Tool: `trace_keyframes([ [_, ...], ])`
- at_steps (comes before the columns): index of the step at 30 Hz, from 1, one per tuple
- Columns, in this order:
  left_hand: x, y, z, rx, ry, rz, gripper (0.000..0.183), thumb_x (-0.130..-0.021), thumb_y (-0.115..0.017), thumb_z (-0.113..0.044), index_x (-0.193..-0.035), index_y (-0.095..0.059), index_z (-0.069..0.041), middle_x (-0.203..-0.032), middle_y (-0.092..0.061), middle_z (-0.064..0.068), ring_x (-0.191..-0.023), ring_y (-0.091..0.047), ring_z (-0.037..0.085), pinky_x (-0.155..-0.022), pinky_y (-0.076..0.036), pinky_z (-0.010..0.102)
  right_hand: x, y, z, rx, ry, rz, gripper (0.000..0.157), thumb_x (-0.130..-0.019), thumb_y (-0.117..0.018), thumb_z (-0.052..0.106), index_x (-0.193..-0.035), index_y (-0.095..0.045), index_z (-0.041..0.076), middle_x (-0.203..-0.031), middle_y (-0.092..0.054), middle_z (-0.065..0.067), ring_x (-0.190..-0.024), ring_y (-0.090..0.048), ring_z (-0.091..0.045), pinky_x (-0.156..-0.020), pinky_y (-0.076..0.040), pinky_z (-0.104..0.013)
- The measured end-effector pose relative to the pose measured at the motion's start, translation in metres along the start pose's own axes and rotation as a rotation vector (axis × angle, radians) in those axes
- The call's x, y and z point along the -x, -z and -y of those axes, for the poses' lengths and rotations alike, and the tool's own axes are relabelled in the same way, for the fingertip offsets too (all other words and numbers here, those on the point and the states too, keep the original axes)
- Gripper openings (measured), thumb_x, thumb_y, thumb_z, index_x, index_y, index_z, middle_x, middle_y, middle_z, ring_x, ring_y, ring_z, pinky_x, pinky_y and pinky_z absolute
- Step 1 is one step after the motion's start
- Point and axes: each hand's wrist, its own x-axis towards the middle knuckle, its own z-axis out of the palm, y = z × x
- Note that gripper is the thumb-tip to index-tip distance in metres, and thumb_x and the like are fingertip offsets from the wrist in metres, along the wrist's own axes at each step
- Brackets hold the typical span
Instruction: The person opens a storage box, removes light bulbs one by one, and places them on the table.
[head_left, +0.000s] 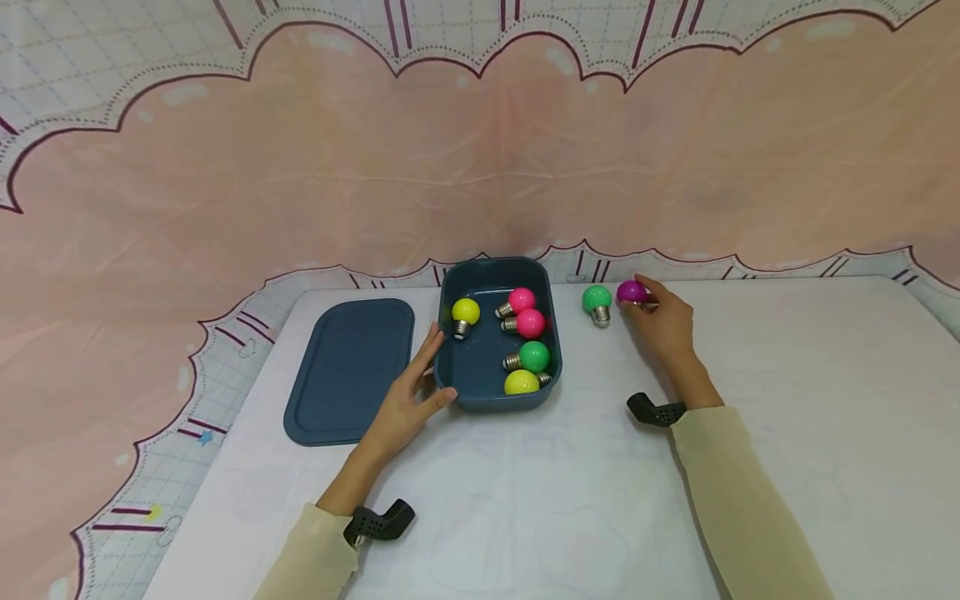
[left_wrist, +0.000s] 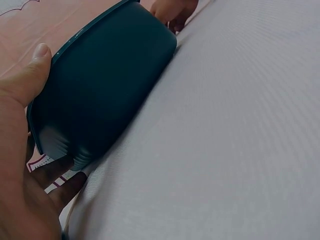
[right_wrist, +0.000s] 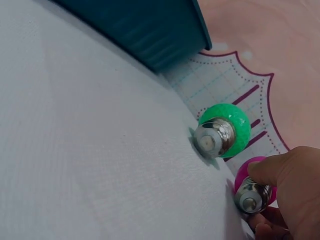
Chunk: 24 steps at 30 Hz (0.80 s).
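My right hand point(head_left: 666, 329) pinches a purple light bulb point(head_left: 631, 292) between thumb and fingers at the back of the table. In the right wrist view the bulb's metal screw base point(right_wrist: 251, 198) points toward the camera. Just left of it stands a green light bulb point(head_left: 597, 298). My left hand point(head_left: 401, 410) rests against a dark blue box point(head_left: 480, 402), fingers extended along its left wall and thumb at the front corner. Inside lie two pink bulbs point(head_left: 530, 322), two yellow bulbs point(head_left: 466, 312) and one green bulb point(head_left: 534, 357).
A flat dark blue lid point(head_left: 348, 367) lies left of the box. All stands on a white-covered table point(head_left: 570, 500). Behind hangs a peach cloth point(head_left: 495, 167) with a scalloped pattern. Each wrist wears a black device point(head_left: 378, 521).
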Motion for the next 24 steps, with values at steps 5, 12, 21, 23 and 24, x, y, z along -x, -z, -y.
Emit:
trace_keyframes([
  [5, 0.0, 0.0003, -0.0008, 0.005, 0.003, 0.004, 0.074, -0.09, -0.061, 0.005, -0.151, -0.02, -0.003, -0.158, -0.007, 0.017, -0.139, -0.022, 0.042, -0.104, -0.03, 0.057, 0.0004, 0.0002, 0.0003, 0.009, -0.019, 0.015, 0.051, -0.094, -0.062, 0.018, -0.141, -0.047, 0.005, -0.116, -0.059, -0.028, -0.096, -0.057, -0.036, -0.088, -0.047, -0.048],
  [12, 0.0002, 0.0002, -0.0021, 0.0, 0.011, 0.003, 0.074, -0.09, -0.06, 0.006, -0.152, -0.02, -0.003, -0.158, -0.006, 0.018, -0.139, -0.021, 0.04, -0.105, -0.029, 0.057, 0.0007, 0.0014, 0.0001, 0.016, -0.012, 0.023, 0.051, -0.094, -0.062, 0.018, -0.141, -0.047, 0.004, -0.117, -0.059, -0.029, -0.097, -0.057, -0.037, -0.088, -0.047, -0.049],
  [21, -0.0001, 0.0004, -0.0014, 0.003, 0.004, 0.005, 0.073, -0.09, -0.061, 0.005, -0.151, -0.02, 0.001, -0.158, -0.006, 0.017, -0.141, -0.018, 0.036, -0.105, -0.029, 0.057, 0.0014, 0.0033, 0.0005, 0.033, 0.006, 0.022, 0.052, -0.093, -0.063, 0.017, -0.141, -0.047, 0.003, -0.116, -0.059, -0.03, -0.096, -0.058, -0.038, -0.087, -0.048, -0.05],
  [23, -0.0003, 0.0004, -0.0014, 0.002, 0.004, 0.006, 0.073, -0.09, -0.061, 0.004, -0.151, -0.019, 0.002, -0.158, -0.006, 0.017, -0.142, -0.017, 0.035, -0.105, -0.029, 0.057, 0.0014, 0.0037, 0.0009, 0.037, 0.007, 0.021, 0.052, -0.093, -0.063, 0.018, -0.141, -0.047, 0.003, -0.116, -0.059, -0.029, -0.096, -0.058, -0.038, -0.086, -0.048, -0.049],
  [24, -0.0002, 0.0004, -0.0015, 0.001, 0.005, 0.005, 0.073, -0.09, -0.061, 0.004, -0.151, -0.019, 0.002, -0.158, -0.006, 0.016, -0.142, -0.017, 0.035, -0.105, -0.029, 0.057, 0.0015, 0.004, 0.0012, 0.037, 0.008, 0.019, 0.052, -0.093, -0.063, 0.018, -0.141, -0.047, 0.003, -0.116, -0.059, -0.029, -0.095, -0.058, -0.038, -0.086, -0.048, -0.049],
])
